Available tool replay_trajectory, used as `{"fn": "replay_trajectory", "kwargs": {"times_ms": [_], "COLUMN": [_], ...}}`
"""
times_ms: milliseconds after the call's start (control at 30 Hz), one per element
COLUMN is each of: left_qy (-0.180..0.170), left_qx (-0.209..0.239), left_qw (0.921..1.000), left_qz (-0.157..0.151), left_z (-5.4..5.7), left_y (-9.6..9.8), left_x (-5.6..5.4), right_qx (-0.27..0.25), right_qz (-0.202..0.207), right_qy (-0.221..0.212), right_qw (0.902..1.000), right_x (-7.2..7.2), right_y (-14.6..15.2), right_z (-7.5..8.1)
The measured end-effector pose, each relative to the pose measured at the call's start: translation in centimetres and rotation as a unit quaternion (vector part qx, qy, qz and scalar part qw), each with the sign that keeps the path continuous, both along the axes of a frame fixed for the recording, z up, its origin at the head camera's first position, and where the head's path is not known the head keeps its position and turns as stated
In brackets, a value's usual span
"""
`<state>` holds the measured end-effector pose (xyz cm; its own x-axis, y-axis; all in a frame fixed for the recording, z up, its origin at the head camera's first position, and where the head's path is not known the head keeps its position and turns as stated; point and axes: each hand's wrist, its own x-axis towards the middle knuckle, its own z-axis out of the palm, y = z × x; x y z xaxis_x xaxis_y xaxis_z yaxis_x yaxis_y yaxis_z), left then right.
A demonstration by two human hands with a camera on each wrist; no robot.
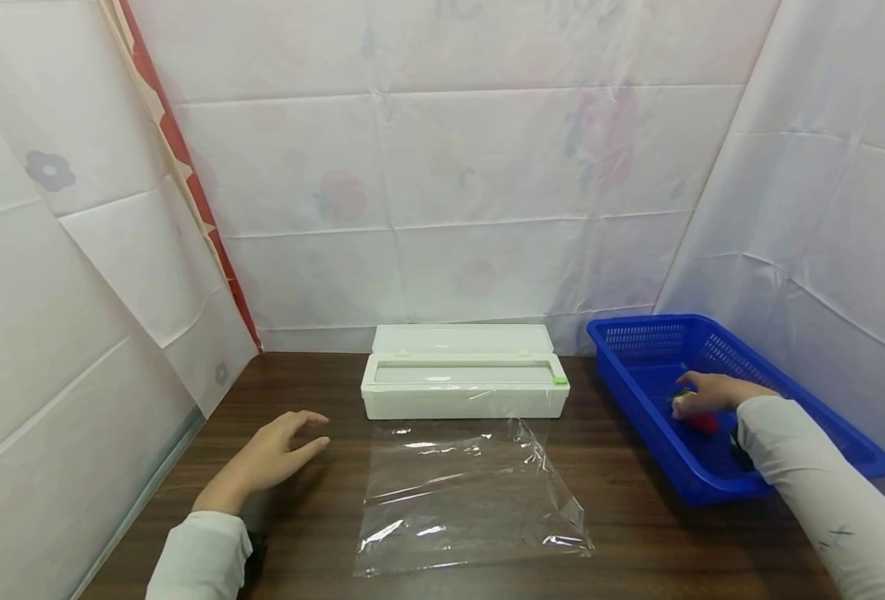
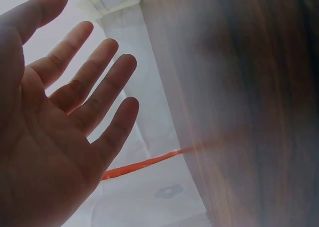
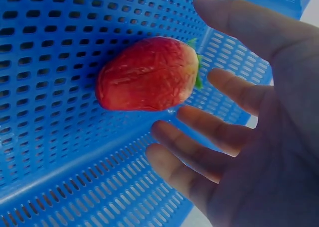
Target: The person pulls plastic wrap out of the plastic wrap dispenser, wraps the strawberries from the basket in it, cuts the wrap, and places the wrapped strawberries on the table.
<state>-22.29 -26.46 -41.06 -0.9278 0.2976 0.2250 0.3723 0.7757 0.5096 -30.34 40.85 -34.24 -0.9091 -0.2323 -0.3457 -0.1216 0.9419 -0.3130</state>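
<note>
Inside the blue basket (image 1: 641, 417) lies a wrinkled red strawberry (image 3: 149, 75) with a pale shoulder and green leaves at one end. My right hand (image 1: 716, 393) reaches down over it, thumb and fingers spread apart; in the right wrist view the fingertips are close by the leafy end. Part of the strawberry is hidden behind that hand in the head view. My left hand (image 1: 273, 454) hovers over the table's left side, empty, its fingers loosely spread. Between the hands, a sheet of clear plastic wrap (image 1: 465, 500) lies spread on the table.
A white wrap dispenser box (image 1: 465, 404) with its lid raised stands at the back centre, the plastic sheet reaching from its front. The dark wooden table (image 1: 315, 542) is enclosed by white patterned sheeting (image 1: 450, 167) at the back and sides.
</note>
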Motion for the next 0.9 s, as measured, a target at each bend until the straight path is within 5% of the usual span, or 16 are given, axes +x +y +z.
{"fn": "replay_trajectory", "kwargs": {"times_ms": [233, 500, 900], "left_qy": [0.001, -0.001, 0.000], "left_qx": [-0.002, -0.009, -0.007], "left_qw": [1.0000, 1.0000, 1.0000], "left_qz": [-0.006, -0.002, -0.005], "left_z": [-0.1, -0.3, -0.4], "left_y": [-0.4, -0.7, -1.0], "left_x": [0.0, 0.2, 0.5], "right_qx": [0.015, -0.025, 0.001], "right_qz": [0.001, -0.028, -0.034], "right_qy": [0.007, -0.032, 0.001], "right_qw": [0.9999, 0.9988, 0.9994], "right_x": [-0.2, -0.6, -0.8], "right_y": [-0.1, 0.3, 0.3], "right_z": [-0.7, -1.4, -1.9]}}
